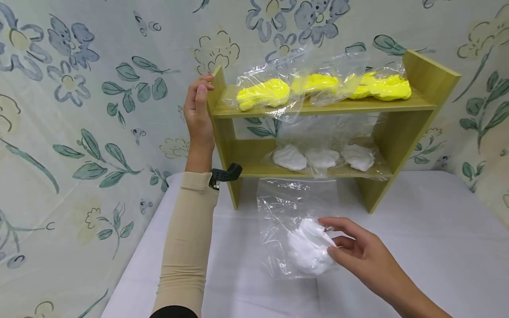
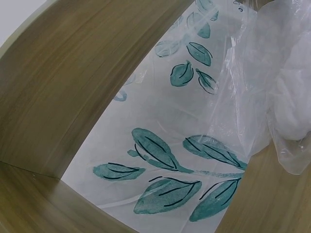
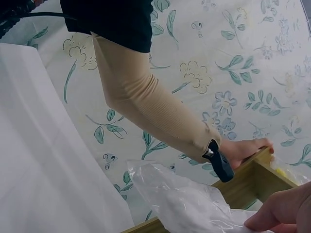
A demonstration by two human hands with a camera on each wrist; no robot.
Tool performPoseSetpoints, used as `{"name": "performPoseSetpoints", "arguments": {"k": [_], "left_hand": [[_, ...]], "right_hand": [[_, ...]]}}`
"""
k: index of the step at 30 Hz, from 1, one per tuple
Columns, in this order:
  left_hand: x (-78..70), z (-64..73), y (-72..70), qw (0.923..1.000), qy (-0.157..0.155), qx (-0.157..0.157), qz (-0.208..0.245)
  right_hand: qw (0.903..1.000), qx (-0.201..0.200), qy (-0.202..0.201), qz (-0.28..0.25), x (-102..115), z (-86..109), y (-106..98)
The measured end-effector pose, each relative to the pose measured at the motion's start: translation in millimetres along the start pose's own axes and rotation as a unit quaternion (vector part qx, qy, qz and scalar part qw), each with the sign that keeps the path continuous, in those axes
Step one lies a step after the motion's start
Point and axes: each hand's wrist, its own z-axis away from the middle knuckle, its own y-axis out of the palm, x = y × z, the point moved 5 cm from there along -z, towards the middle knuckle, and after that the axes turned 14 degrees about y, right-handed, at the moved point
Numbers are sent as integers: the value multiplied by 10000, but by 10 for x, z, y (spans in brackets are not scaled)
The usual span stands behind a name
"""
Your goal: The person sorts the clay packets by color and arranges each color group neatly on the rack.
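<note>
My right hand [image 1: 363,251] pinches the side of a clear plastic bag [image 1: 274,221] with a soft white lump [image 1: 310,247] inside, in front of the shelf's lower part. In the right wrist view, that bag [image 3: 180,199] is partly covered by my thumb and fingers. My left hand [image 1: 200,115] grips the upper left side panel of a two-tier wooden shelf [image 1: 258,170], also seen in the right wrist view. Three bags with bright yellow lumps [image 1: 264,93] lie along the top tier. White lumps in clear bags [image 1: 289,157] sit on the lower tier.
A white cloth [image 1: 429,247] covers the table under the shelf. Behind it hangs a fabric backdrop [image 1: 119,44] with flowers and leaves. The right side panel [image 1: 405,137] of the shelf leans outward in the head view.
</note>
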Motion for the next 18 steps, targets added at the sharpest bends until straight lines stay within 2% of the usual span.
{"name": "performPoseSetpoints", "arguments": {"k": [5,12,18], "left_hand": [[-14,2,4,10000,-31,-15,-45],[-35,-2,17,10000,-42,-28,-76],[-40,-7,22,9999,-113,-49,-17]], "right_hand": [[9996,-130,-113,207,95,131,-50],[9955,-222,-862,328,285,266,-122],[9916,-483,-1098,493,434,270,-234]]}}
